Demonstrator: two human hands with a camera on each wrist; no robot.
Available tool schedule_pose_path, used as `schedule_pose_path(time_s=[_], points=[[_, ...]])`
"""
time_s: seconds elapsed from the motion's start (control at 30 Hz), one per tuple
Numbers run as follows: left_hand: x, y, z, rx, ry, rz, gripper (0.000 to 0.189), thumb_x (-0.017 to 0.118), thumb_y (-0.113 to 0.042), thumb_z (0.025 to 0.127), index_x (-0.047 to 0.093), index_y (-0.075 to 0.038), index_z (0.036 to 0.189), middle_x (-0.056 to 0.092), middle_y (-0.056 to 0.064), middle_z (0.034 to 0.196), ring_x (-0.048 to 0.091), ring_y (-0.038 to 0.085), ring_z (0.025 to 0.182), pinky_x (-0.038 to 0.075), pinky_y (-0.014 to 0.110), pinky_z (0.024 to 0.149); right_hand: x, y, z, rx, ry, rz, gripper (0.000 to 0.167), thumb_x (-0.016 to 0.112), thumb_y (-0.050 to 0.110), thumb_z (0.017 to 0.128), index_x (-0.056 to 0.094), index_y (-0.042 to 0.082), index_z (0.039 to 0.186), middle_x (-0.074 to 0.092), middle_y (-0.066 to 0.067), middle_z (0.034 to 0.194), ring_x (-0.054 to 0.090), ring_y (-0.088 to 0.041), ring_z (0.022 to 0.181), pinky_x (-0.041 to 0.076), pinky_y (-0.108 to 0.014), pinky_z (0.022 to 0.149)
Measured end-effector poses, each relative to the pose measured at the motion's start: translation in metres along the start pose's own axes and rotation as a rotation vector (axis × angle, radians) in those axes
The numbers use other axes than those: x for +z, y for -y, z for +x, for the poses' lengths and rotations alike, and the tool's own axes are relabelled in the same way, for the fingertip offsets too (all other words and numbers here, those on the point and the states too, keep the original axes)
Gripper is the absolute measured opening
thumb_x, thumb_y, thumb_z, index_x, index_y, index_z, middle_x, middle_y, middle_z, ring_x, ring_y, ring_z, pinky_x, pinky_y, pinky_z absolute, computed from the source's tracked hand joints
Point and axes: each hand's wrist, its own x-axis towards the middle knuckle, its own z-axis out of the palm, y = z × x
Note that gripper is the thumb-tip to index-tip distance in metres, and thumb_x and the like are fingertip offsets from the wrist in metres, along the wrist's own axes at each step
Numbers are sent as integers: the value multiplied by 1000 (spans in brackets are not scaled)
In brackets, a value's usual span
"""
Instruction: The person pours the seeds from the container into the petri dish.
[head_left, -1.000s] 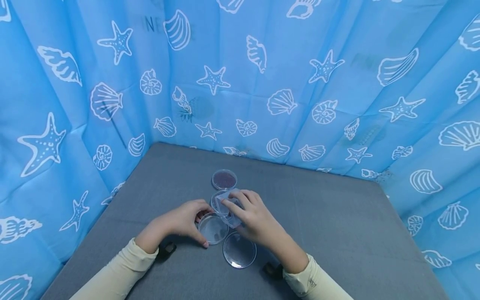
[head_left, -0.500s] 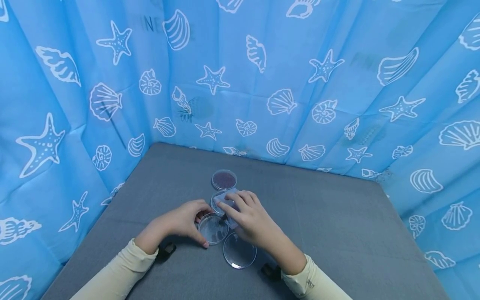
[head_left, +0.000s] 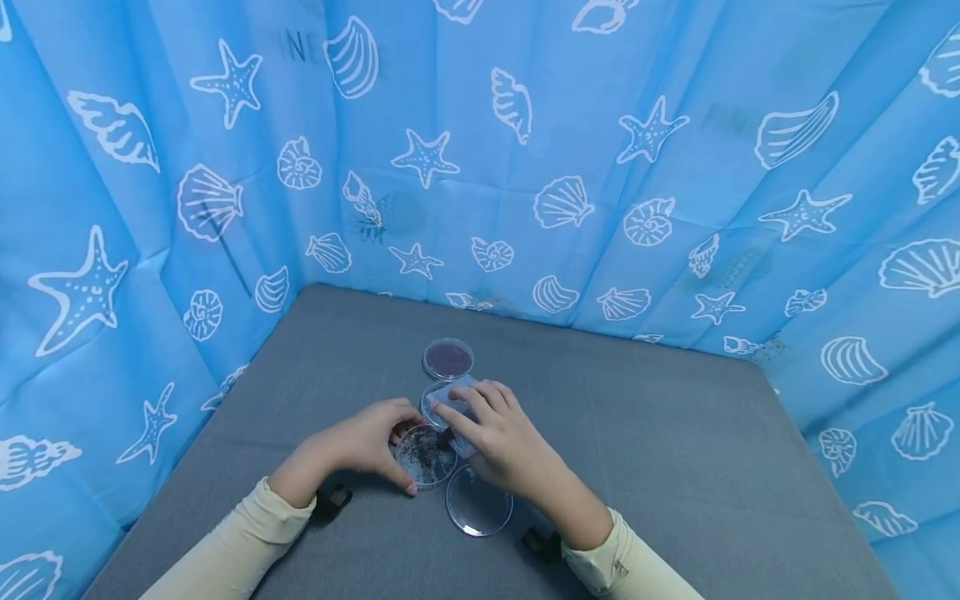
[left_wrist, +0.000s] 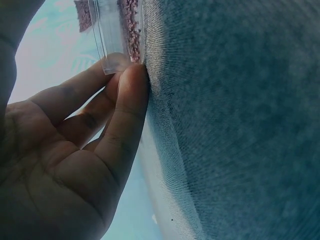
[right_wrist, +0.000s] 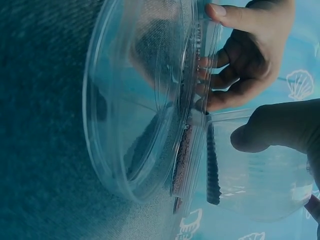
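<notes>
My left hand (head_left: 363,437) holds a clear petri dish (head_left: 427,471) by its rim, thumb on the near side and fingers on the far side. Dark grains lie scattered in this dish. My right hand (head_left: 517,442) grips a clear plastic container (right_wrist: 265,175), tilted low over the dish. In the right wrist view, dark grains (right_wrist: 213,170) line the container's lower side and my right thumb (right_wrist: 250,138) presses its wall. Reddish-brown grains (left_wrist: 133,40) show through clear walls by my left fingertips in the left wrist view.
A clear round dish or lid (head_left: 480,502) lies nearest the person. Behind the held dish sits another clear dish (head_left: 432,406), partly hidden by the right hand. Farther back is a dish with dark reddish contents (head_left: 448,360). Blue shell-print curtain (head_left: 495,233) surrounds the grey table (head_left: 675,467).
The container in my right hand has tipped slightly left, and dark grains have poured from it into the petri dish, which looked bare one second ago. My left hand stays in place.
</notes>
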Motion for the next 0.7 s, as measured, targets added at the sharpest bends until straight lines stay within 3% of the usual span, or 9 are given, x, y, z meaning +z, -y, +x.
schedule_pose_path(time_s=[0.4, 0.7], points=[[0, 0, 0, -1, -4, 1, 89, 102, -44, 65, 65, -9, 138, 62, -1, 115, 58, 15, 102, 56, 31, 86, -2, 0, -4, 35, -6, -6, 87, 93, 7, 69, 58, 15, 148, 58, -12, 141, 54, -30, 130, 47, -51, 115], [2, 1, 0, 35, -26, 3, 87, 104, -41, 63, 67, -7, 134, 62, 0, 113, 59, 17, 101, 54, 25, 85, -8, -6, -13, 199, -8, 89, 97, 102, 24, 64, 55, 12, 148, 59, -13, 142, 54, -31, 133, 51, -53, 113]])
